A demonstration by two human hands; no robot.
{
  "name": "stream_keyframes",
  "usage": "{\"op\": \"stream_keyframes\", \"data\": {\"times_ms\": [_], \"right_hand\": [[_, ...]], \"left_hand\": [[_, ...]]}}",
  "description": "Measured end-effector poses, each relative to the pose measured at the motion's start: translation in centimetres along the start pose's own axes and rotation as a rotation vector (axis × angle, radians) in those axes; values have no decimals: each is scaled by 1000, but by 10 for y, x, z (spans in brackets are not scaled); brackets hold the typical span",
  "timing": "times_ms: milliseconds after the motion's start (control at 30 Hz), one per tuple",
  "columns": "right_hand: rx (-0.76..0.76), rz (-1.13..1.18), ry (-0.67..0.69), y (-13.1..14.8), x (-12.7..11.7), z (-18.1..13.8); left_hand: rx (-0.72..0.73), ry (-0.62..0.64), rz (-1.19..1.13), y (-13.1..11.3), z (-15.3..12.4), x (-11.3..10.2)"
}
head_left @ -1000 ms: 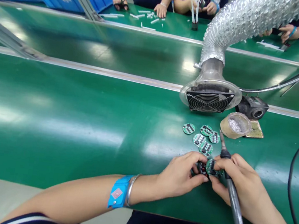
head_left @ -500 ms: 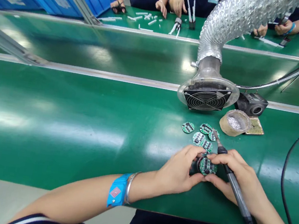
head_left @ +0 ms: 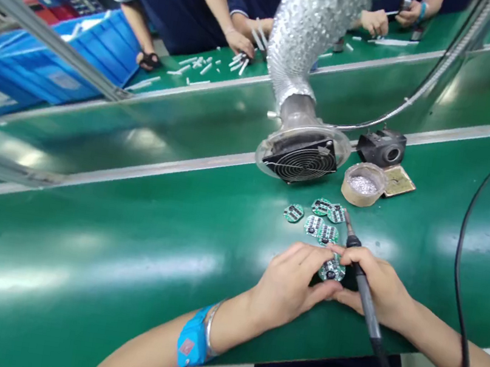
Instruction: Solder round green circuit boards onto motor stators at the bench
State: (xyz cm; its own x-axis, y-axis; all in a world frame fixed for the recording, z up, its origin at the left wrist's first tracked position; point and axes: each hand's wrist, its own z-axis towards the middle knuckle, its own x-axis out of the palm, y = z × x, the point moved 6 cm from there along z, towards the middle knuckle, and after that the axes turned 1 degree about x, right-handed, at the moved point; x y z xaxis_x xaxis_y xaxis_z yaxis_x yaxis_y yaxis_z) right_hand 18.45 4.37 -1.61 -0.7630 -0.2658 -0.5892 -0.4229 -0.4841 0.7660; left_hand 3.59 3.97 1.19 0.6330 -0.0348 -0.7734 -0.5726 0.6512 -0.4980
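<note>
My left hand (head_left: 289, 282) and my right hand (head_left: 379, 284) meet over a small round green circuit board (head_left: 332, 270) on the green bench (head_left: 126, 239); fingers of both pinch it. A black soldering iron (head_left: 362, 281) lies across my right hand, held between its fingers, tip pointing up and away, its cable trailing to the lower right. Just beyond my fingers lie several more round green boards (head_left: 317, 219). A blue wrist strap (head_left: 191, 341) and a metal bangle circle my left wrist.
A fume fan (head_left: 303, 158) on a silver flexible duct (head_left: 307, 27) stands behind the boards. Beside it are a tape roll holding solder scraps (head_left: 363, 184), a yellow sponge (head_left: 398, 180) and a black holder (head_left: 382, 146). Other people's hands (head_left: 239, 40) work across the far bench; blue crates (head_left: 45, 68) sit at left.
The camera has tilted and swung left, so the bench now slopes. My hands stay together on the round board, with the iron still in my right hand.
</note>
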Motion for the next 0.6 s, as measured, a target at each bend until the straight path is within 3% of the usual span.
{"op": "stream_keyframes", "data": {"times_ms": [300,600], "right_hand": [[44,40,-93,4,7,0],[-18,-44,-159,9,14,-10]], "left_hand": [[28,80,44,-2,1,-5],[28,-13,53,-1,-2,0]]}}
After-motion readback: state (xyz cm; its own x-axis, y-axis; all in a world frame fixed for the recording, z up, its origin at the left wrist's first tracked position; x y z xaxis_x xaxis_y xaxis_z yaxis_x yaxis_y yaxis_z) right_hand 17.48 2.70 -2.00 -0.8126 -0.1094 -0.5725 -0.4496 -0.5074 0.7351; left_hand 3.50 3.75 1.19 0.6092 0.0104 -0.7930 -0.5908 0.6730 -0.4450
